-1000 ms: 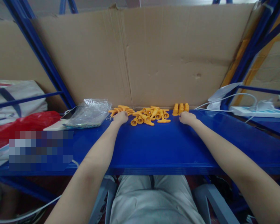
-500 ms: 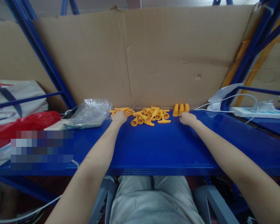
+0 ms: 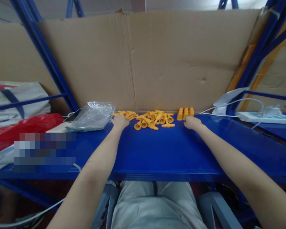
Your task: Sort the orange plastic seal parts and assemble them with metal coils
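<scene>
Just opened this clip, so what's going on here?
Both bare hands are out over a blue table. The left hand is at the left pile of orange pieces, near a clear plastic bag. The right hand is at a cluster of upright orange pieces. A larger orange heap lies between them. Whether either hand grips a piece is hidden.

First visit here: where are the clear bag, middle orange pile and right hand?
Clear bag [image 3: 93,116], head view: crinkled upper surface.
Middle orange pile [image 3: 158,116], head view: a central piece.
Right hand [image 3: 192,122], head view: back of hand.
</scene>
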`<state>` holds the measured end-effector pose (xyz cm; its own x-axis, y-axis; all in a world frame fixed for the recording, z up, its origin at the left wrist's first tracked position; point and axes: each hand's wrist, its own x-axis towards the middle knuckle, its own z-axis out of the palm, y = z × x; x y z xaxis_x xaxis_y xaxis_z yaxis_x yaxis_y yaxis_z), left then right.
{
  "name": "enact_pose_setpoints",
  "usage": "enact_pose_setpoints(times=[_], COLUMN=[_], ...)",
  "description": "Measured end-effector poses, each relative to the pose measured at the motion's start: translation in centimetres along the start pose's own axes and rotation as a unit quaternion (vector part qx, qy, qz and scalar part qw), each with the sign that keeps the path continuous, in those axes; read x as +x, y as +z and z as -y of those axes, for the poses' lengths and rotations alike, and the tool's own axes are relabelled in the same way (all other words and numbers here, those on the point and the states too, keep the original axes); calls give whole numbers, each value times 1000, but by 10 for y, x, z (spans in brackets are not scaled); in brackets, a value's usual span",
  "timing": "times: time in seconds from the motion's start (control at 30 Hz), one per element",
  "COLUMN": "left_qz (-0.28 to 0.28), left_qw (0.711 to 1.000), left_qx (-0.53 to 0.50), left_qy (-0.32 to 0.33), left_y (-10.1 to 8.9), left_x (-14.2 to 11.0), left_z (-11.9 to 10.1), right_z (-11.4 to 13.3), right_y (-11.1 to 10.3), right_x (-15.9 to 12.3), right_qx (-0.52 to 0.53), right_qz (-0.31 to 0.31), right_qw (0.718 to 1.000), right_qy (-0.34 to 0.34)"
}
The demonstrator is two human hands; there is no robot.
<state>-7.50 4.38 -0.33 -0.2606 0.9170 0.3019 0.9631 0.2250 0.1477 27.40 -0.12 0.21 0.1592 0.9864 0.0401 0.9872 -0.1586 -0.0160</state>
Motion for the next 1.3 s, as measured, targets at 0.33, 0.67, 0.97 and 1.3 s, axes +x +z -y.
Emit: enact_pose_setpoints(times=[0.33,0.67,0.97,1.3], left_qz=[-65,55,-10,-184], left_qw=[933,942,928,850], left_qx=[-103,-70,-70,-96], left_qy=[338,324,367,483], left_y=[9,14,0,-16], left_x=[7,5,-8,-32], left_z=[-16,-33,-34,-56], right_z=[-2,0,4,41], right_y=[2,0,-5,-8], right_x=[1,-1,-5,-19], right_qx=[-2,-18,-6,302], right_qz=[-9,-2,-34,-81], right_qw=[1000,1000,999,919], right_qy=[-3,-1,-4,-238])
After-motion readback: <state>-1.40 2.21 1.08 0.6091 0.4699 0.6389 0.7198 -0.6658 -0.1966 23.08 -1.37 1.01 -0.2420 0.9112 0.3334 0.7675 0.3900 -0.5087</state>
